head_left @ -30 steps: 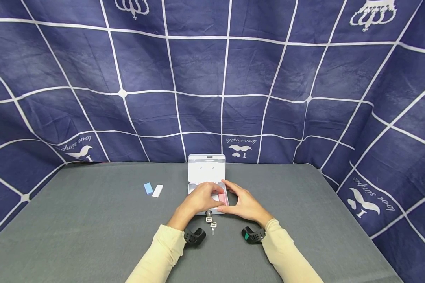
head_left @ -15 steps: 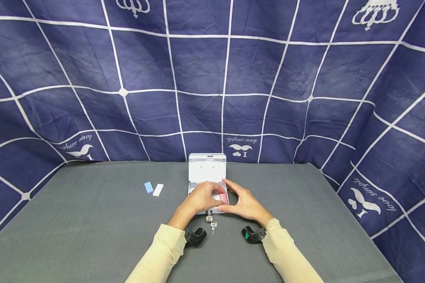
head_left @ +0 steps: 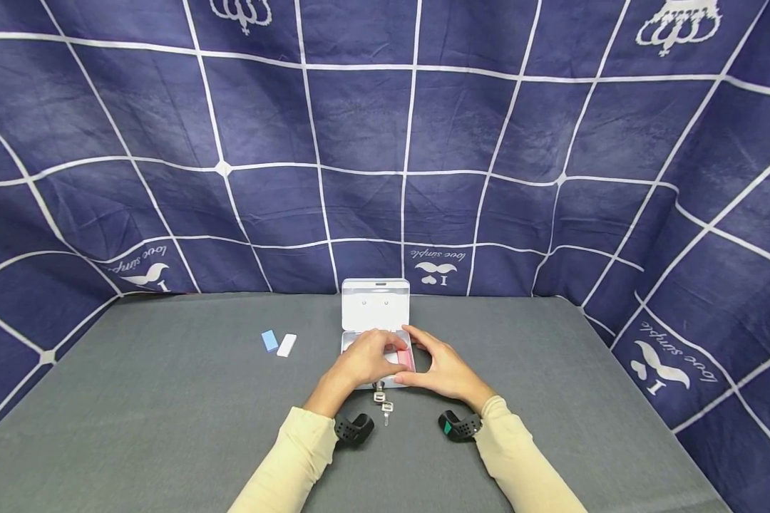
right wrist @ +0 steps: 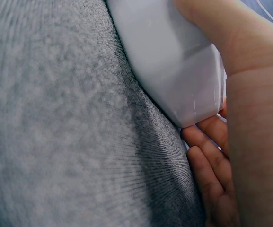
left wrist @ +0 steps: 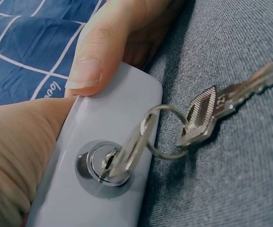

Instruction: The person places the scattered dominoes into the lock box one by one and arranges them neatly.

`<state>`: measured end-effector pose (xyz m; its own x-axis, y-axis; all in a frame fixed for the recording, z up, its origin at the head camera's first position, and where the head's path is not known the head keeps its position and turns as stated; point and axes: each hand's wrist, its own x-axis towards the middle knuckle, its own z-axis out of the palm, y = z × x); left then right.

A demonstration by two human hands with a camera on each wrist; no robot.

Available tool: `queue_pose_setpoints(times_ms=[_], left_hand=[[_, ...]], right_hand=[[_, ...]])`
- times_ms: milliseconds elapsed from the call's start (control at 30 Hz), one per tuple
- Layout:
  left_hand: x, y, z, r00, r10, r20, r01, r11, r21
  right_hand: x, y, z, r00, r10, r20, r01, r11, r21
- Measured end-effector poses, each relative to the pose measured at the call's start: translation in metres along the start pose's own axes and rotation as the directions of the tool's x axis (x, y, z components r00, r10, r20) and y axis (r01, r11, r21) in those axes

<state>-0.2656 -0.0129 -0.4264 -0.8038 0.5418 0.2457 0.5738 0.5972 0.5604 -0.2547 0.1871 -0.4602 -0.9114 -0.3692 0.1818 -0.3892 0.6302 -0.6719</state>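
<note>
A white lock box (head_left: 375,308) stands with its lid raised. My left hand (head_left: 364,358) reaches into it, thumb and fingers curled about a small pink block (head_left: 406,360) by the right wall; the fingers partly cover the block and the inside. My right hand (head_left: 445,370) grips the box's right side, thumb at the front corner and fingers toward the back. In the left wrist view, a key sits in the round front lock (left wrist: 103,165), and a second key (left wrist: 205,116) hangs from the same ring onto the cloth.
A light blue block (head_left: 269,340) and a white block (head_left: 286,345) lie to the left of the box on the grey cloth-covered table (head_left: 167,399). Behind the table hangs a blue curtain (head_left: 359,206) with white lines.
The pink block has shifted slightly between the left fingers. Both hands otherwise stay in place, and the box stands as before.
</note>
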Motion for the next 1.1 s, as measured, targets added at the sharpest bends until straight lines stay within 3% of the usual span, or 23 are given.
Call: queue_pose_setpoints(times_ms=[1100], left_hand=[[-0.0002, 0.0008, -0.0004, 1.000, 0.012, -0.007, -0.012, 1.000, 0.010]], right_hand=[[-0.0004, -0.0007, -0.0004, 1.000, 0.009, 0.003, -0.009, 1.000, 0.004]])
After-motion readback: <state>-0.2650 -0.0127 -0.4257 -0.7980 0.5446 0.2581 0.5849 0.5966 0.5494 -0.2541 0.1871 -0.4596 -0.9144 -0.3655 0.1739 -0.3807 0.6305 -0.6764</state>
